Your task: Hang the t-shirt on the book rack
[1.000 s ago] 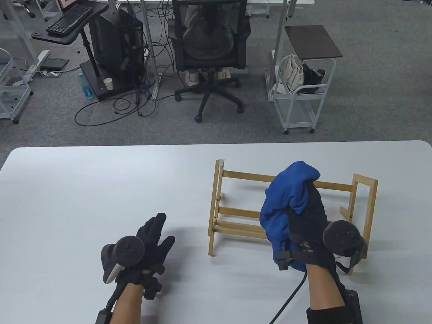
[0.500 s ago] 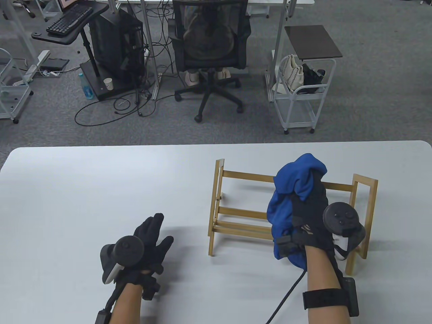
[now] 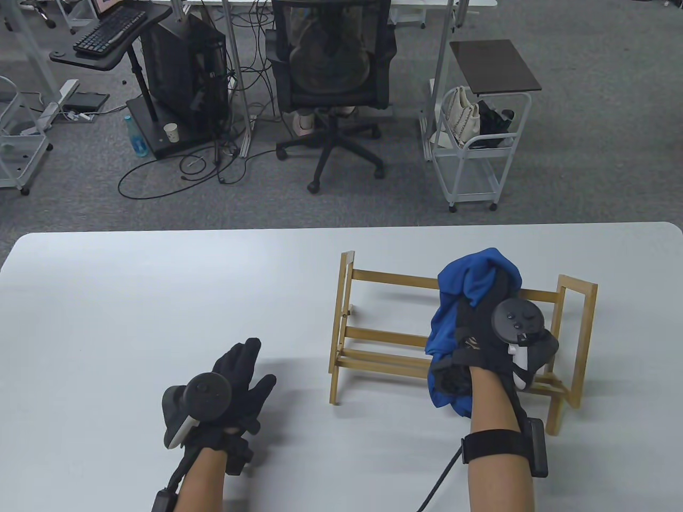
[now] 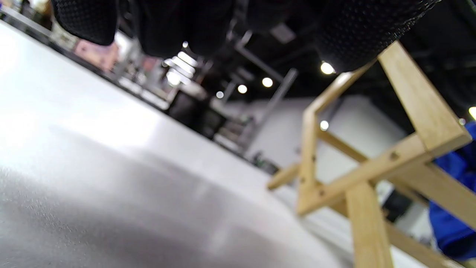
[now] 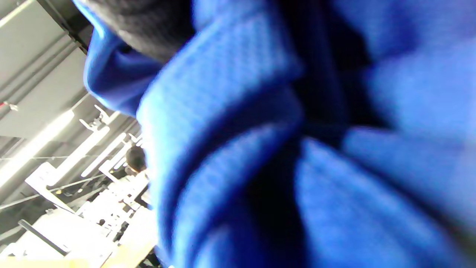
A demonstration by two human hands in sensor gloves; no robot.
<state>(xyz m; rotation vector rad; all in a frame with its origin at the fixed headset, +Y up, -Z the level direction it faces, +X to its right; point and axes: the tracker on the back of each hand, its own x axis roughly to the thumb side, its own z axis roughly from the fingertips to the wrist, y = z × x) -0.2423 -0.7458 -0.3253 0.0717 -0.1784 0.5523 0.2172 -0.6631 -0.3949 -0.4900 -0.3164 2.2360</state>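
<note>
Blue t-shirt [image 3: 453, 320], bunched, gripped in right hand [image 3: 488, 333] above the right half of the wooden book rack [image 3: 373, 341]; cloth bulges over the fingertips near the rack's top rail and trails down the front to about the level of the lower slats. Whether cloth touches the top rail cannot be told. Right wrist view filled almost wholly by blue fabric [image 5: 260, 149], blurred. Rack stands upright on the white tabletop [image 3: 133, 298], right of centre. Left hand [image 3: 235, 384] holds nothing, fingers extended and slightly spread, palm down low over the tabletop, well left of the rack and apart from it. Left wrist view: rack's near end frame [image 4: 372, 175] in view, a patch of blue cloth [image 4: 453, 223] behind it.
</note>
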